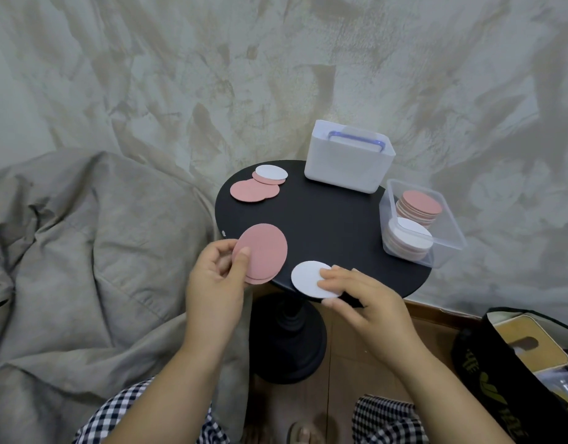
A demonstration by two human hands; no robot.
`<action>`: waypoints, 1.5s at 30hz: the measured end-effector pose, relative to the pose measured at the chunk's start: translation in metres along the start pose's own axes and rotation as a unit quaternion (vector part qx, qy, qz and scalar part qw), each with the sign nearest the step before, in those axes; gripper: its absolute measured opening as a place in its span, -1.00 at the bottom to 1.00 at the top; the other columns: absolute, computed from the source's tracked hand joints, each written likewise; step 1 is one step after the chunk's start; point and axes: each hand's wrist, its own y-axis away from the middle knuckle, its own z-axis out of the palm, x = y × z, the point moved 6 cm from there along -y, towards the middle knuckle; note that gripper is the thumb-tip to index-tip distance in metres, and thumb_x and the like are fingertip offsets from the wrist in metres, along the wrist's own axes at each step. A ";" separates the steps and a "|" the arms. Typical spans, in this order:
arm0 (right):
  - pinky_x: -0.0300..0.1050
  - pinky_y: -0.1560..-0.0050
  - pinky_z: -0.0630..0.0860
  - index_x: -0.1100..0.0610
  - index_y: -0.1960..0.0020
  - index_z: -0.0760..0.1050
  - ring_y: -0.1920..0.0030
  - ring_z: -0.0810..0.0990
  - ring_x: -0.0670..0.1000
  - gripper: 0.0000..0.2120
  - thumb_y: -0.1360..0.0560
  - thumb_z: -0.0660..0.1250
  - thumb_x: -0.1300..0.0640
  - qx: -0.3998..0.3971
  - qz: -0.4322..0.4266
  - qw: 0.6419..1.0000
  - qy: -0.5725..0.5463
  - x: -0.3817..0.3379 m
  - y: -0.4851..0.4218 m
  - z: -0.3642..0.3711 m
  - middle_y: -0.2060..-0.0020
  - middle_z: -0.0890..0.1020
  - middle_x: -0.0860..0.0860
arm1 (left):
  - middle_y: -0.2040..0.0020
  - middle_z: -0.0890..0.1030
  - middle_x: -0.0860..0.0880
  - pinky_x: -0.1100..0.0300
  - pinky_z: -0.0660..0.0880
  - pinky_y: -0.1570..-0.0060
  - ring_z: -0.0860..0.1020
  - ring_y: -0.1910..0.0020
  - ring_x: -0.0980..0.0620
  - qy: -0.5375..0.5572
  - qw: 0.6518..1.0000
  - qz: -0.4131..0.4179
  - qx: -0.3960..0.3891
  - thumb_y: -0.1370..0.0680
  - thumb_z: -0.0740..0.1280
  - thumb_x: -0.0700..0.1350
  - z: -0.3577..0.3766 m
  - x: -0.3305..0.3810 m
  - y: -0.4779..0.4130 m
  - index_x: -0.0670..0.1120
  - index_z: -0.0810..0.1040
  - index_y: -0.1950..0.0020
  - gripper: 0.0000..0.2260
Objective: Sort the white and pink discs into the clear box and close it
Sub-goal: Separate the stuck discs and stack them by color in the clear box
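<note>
On the round black tabletop (324,219), a white tub (343,165) stands behind the clear box (452,241), which sits at the right edge, up and right of both hands. The left grip (212,283) pinches pink discs (263,251). The right grip (366,299), nearer the box, pinches a white disc (308,277). Loose discs (254,189) lie far left, and no obstacle stands between.

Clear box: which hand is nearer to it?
Right. The right hand, pinching a white disc, is just left of and nearer than the clear box; the left hand holds pink discs farther left.

Bare table (324,225) middle; white container (346,165) beside clear box (449,230)
</note>
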 end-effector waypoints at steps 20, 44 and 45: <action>-0.56 -0.07 0.36 -0.04 -0.28 0.45 -0.11 0.42 -0.48 -0.69 -0.55 0.21 0.10 0.143 0.169 0.950 -0.223 0.008 -0.004 -0.016 -0.09 0.49 -0.36 | 0.03 0.65 0.20 0.37 0.49 0.02 0.59 0.00 0.24 -0.053 0.961 0.103 -0.250 -0.51 0.35 -0.21 0.075 0.028 0.036 0.13 0.58 -0.01 -0.78; -0.57 -0.06 0.25 -0.14 -0.37 0.17 -0.08 0.38 -0.39 -0.56 -0.56 0.14 0.18 0.104 0.043 0.991 -0.069 -0.003 -0.015 -0.007 -0.04 0.43 -0.26 | -0.15 0.41 0.05 0.46 0.29 0.04 0.40 -0.03 0.26 -0.288 0.908 0.239 -0.190 -0.54 0.00 0.02 0.087 0.013 0.023 -0.02 0.20 -0.48 -0.51; -0.56 -0.06 0.26 -0.13 -0.34 0.25 -0.07 0.41 -0.38 -0.58 -0.56 0.18 0.20 0.122 0.043 0.988 -0.081 -0.003 -0.013 -0.010 -0.03 0.46 -0.27 | -0.06 0.43 0.07 0.50 0.29 0.06 0.40 0.02 0.29 -0.262 0.920 0.233 -0.177 -0.55 0.06 -0.03 0.085 0.014 0.022 -0.02 0.29 -0.44 -0.56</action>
